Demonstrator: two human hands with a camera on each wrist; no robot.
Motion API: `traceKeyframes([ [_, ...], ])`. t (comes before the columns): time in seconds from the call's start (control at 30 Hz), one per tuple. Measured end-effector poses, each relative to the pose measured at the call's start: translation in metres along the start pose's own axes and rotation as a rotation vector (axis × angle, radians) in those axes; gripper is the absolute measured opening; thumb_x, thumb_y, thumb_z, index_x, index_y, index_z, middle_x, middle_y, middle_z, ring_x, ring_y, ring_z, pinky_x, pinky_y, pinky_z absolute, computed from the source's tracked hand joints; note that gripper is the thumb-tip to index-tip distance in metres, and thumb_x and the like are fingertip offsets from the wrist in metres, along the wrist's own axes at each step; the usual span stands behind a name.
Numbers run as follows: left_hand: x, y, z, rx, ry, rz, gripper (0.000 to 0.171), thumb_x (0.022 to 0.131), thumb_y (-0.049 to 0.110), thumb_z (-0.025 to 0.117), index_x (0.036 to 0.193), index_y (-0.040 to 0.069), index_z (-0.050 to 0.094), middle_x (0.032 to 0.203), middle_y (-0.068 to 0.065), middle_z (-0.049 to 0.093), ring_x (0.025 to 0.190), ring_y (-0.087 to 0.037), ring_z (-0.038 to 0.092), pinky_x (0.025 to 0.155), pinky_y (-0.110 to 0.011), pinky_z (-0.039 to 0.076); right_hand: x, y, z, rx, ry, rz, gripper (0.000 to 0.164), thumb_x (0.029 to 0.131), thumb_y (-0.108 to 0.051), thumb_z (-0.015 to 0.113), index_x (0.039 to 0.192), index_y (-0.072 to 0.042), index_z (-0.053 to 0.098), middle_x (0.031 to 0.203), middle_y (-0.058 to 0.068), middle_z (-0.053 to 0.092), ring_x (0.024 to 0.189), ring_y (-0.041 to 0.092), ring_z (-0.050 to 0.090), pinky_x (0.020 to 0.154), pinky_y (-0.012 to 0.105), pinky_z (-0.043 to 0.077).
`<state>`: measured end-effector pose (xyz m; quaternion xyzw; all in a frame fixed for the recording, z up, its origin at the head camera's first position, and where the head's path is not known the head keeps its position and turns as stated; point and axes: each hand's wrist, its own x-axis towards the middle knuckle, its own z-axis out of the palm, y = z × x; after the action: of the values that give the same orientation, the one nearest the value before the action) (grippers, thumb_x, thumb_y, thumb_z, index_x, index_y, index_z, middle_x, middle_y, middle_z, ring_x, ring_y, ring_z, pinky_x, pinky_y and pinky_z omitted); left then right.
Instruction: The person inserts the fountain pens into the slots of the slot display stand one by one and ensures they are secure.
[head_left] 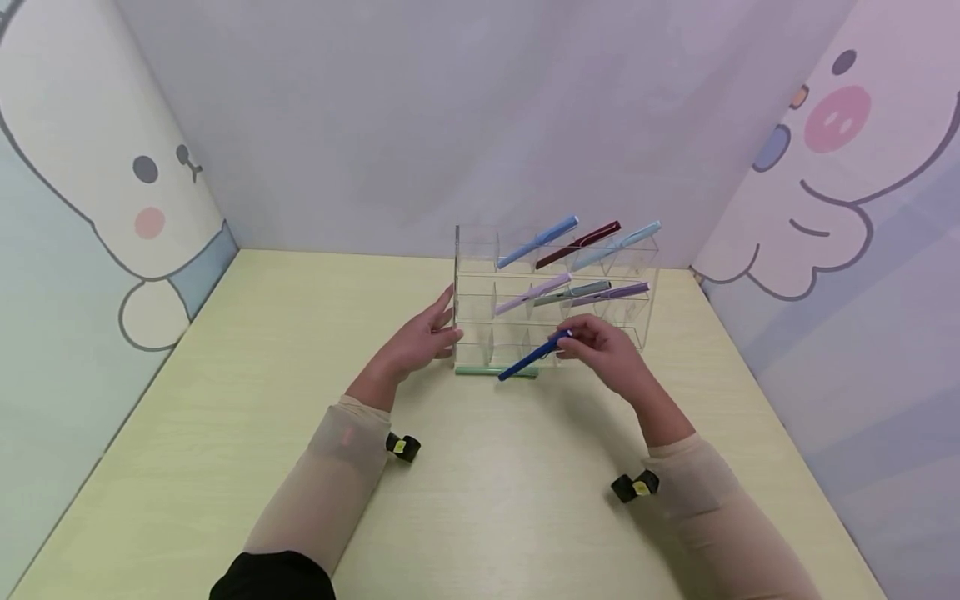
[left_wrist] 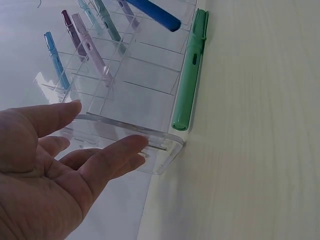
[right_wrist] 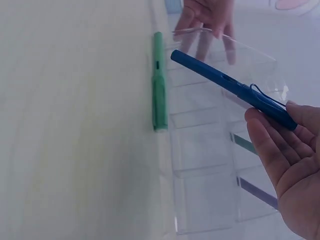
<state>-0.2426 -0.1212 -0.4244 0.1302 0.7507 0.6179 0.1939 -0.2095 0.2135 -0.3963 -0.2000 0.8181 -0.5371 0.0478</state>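
Note:
My right hand (head_left: 611,358) pinches a dark blue pen (head_left: 528,358) near its capped end, thumb against fingers. The pen tilts in front of the bottom row of a clear tiered pen rack (head_left: 472,250). At the rack's left side is my left hand (head_left: 420,342); in the left wrist view its fingers (left_wrist: 115,155) are extended along the side panel, the thumb apart from them. A green pen (left_wrist: 189,82) lies along the rack's front bottom edge; whether on the rack or table, I cannot tell.
The top tier bears a blue pen (head_left: 538,242), a dark red pen (head_left: 577,245) and a pale blue pen (head_left: 617,247). The middle tier has a lilac pen (head_left: 534,293), a grey-green pen (head_left: 573,293) and a purple pen (head_left: 611,294). A wall (head_left: 375,125) stands behind.

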Motion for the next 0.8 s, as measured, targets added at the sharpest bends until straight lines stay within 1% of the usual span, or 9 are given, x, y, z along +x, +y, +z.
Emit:
traceKeyframes([
  [0.1,-0.001,0.0,0.0,-0.001,-0.002,0.003,0.074,0.104,0.021,0.051,0.149,0.058,0.005,0.165,-0.003,0.016,0.14,-0.029,0.042,0.104,-0.049,0.046,0.001,-0.003,-0.011,0.063,0.071,-0.044,0.033,0.098,-0.019,0.062,0.123,0.001,0.058,0.108,0.017,0.068,0.094,0.022,0.071,0.084,0.028,0.058],
  [0.2,-0.001,0.001,0.0,0.0,-0.004,0.008,0.074,0.103,0.022,0.052,0.149,0.058,0.005,0.165,-0.005,0.016,0.14,-0.029,0.042,0.105,-0.05,0.046,0.001,-0.005,-0.021,0.109,0.146,-0.078,0.035,0.098,-0.019,0.062,0.124,0.004,0.057,0.108,0.012,0.068,0.094,0.02,0.071,0.083,0.029,0.058],
  [0.3,-0.002,0.001,0.0,-0.001,-0.005,0.006,0.074,0.103,0.022,0.051,0.148,0.059,0.006,0.165,-0.002,0.016,0.14,-0.029,0.042,0.105,-0.049,0.046,0.0,-0.007,-0.029,0.151,0.21,-0.107,0.035,0.096,-0.016,0.063,0.123,0.006,0.057,0.107,0.008,0.069,0.093,0.018,0.072,0.082,0.029,0.058],
  [0.37,-0.002,0.001,0.001,-0.003,-0.004,0.004,0.074,0.104,0.021,0.051,0.148,0.06,0.006,0.164,-0.001,0.017,0.139,-0.028,0.042,0.105,-0.048,0.046,-0.001,-0.007,-0.032,0.176,0.239,-0.122,0.034,0.096,-0.013,0.064,0.123,0.007,0.057,0.107,0.006,0.069,0.093,0.017,0.072,0.081,0.029,0.058],
  [0.47,-0.002,0.001,0.001,-0.003,-0.005,0.002,0.074,0.104,0.021,0.051,0.147,0.061,0.006,0.164,-0.001,0.017,0.139,-0.028,0.043,0.105,-0.048,0.047,-0.001,-0.005,-0.033,0.204,0.254,-0.124,0.035,0.095,-0.011,0.064,0.123,0.008,0.056,0.107,0.005,0.069,0.092,0.015,0.072,0.081,0.029,0.058],
  [0.6,-0.002,0.001,0.001,-0.001,-0.002,0.007,0.074,0.104,0.021,0.051,0.147,0.06,0.006,0.165,-0.003,0.017,0.139,-0.029,0.043,0.104,-0.048,0.047,0.001,-0.001,-0.031,0.217,0.241,-0.102,0.037,0.095,-0.013,0.065,0.124,0.009,0.056,0.107,0.006,0.069,0.093,0.015,0.071,0.082,0.03,0.058],
  [0.8,-0.001,0.001,0.001,0.003,0.006,0.009,0.074,0.103,0.021,0.051,0.148,0.059,0.006,0.164,0.0,0.019,0.14,-0.028,0.042,0.103,-0.048,0.048,0.005,0.004,-0.022,0.168,0.214,-0.051,0.041,0.096,-0.021,0.065,0.125,0.006,0.057,0.107,0.009,0.067,0.095,0.016,0.071,0.083,0.029,0.058],
])
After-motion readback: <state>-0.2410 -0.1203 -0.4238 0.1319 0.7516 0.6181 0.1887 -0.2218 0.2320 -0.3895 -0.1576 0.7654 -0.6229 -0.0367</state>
